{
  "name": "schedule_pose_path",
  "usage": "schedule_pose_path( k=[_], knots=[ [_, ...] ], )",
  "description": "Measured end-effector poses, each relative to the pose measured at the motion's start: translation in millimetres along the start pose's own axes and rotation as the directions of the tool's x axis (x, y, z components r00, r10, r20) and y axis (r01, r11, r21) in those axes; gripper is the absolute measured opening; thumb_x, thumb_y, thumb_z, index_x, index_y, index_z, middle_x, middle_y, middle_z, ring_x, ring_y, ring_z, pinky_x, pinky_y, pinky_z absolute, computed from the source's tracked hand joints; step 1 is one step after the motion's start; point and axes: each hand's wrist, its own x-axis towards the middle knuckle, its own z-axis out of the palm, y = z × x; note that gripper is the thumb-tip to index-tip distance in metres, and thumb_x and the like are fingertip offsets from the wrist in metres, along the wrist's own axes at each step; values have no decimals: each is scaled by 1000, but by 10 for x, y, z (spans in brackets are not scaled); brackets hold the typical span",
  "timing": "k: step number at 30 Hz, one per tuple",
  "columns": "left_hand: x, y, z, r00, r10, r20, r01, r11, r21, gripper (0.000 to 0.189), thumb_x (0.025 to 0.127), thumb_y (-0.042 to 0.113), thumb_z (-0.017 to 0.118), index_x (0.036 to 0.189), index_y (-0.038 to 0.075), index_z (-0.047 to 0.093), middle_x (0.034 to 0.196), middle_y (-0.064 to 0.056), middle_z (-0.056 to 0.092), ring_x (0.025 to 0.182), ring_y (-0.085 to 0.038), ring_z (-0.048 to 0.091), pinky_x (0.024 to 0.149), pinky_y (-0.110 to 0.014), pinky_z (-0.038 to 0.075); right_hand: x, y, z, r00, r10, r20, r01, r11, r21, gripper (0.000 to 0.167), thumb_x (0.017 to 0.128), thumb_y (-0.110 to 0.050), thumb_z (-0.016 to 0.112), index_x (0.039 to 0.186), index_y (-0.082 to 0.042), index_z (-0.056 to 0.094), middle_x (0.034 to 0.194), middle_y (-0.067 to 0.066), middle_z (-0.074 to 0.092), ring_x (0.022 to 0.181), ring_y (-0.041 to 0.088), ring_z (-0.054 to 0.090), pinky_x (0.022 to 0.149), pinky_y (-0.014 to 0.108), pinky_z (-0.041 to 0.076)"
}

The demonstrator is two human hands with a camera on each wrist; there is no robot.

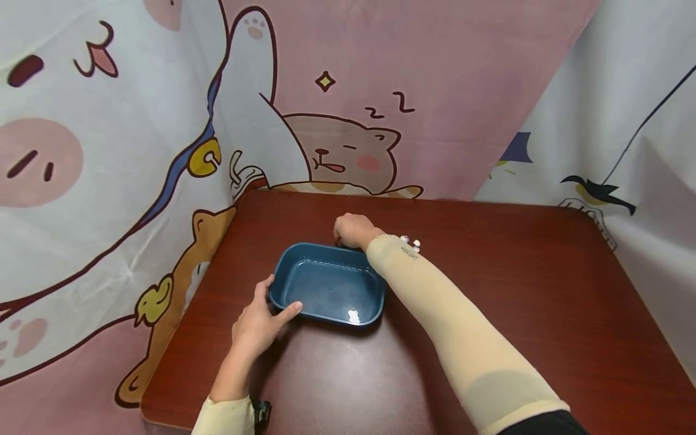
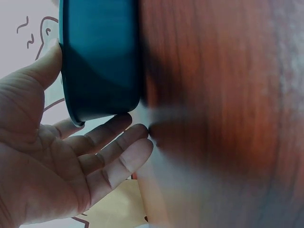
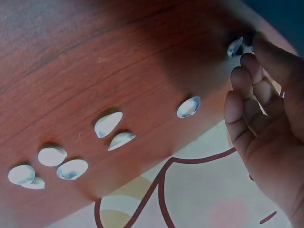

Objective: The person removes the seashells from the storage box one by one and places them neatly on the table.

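Observation:
A dark blue rectangular basin (image 1: pixel 326 290) sits on the table, its inside bare apart from a bright reflection. My left hand (image 1: pixel 255 320) grips its near left corner, thumb over the near rim and fingers along the outer left side. In the left wrist view the other fingers of that left hand (image 2: pixel 71 156) spread below the basin wall (image 2: pixel 102 61). Beyond the far rim is my right hand (image 1: pixel 356 231), pointing down with bent fingers. In the right wrist view a small whitish seashell (image 3: pixel 235 46) lies just before the right hand's (image 3: pixel 266 104) thumb and index fingertips, which stand apart.
Several more white seashells (image 3: pixel 108 124) lie scattered along the table's far edge; two shells (image 1: pixel 416 244) show beside the right sleeve (image 1: pixel 435 290). The reddish-brown wooden table (image 1: pixel 544 302) meets a cartoon-printed cloth (image 1: pixel 435 90) behind and on the left.

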Motion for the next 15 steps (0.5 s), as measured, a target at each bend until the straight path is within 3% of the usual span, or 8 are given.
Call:
schedule_pose_path(
  k=[5, 10, 15],
  knots=[
    [45, 17, 22, 1000, 19, 7, -19, 1000, 9, 108, 87, 74, 75, 169, 25, 26, 152, -25, 60, 111, -39, 71, 74, -45, 47, -77, 62, 15, 1000, 23, -21, -22, 999, 43, 19, 99, -9, 74, 90, -19, 87, 86, -2, 79, 80, 16, 64, 76, 31, 57],
    [57, 23, 18, 1000, 28, 2, -28, 1000, 9, 108, 87, 75, 74, 169, 24, 27, 151, -26, 61, 108, -38, 71, 71, -43, 46, -140, 119, -46, 998, -30, -59, 33, 997, 65, 10, 99, -21, 78, 93, -18, 85, 88, -2, 79, 79, 16, 66, 79, 35, 59],
    [40, -30, 15, 1000, 16, 2, -16, 1000, 15, 107, 87, 73, 75, 169, 24, 26, 151, -27, 61, 102, -37, 71, 68, -40, 43, -498, 304, -113, 983, -27, -183, 63, 979, 196, 17, 102, -31, 75, 109, -17, 83, 103, -1, 81, 84, 13, 70, 85, 37, 59]
  ],
)
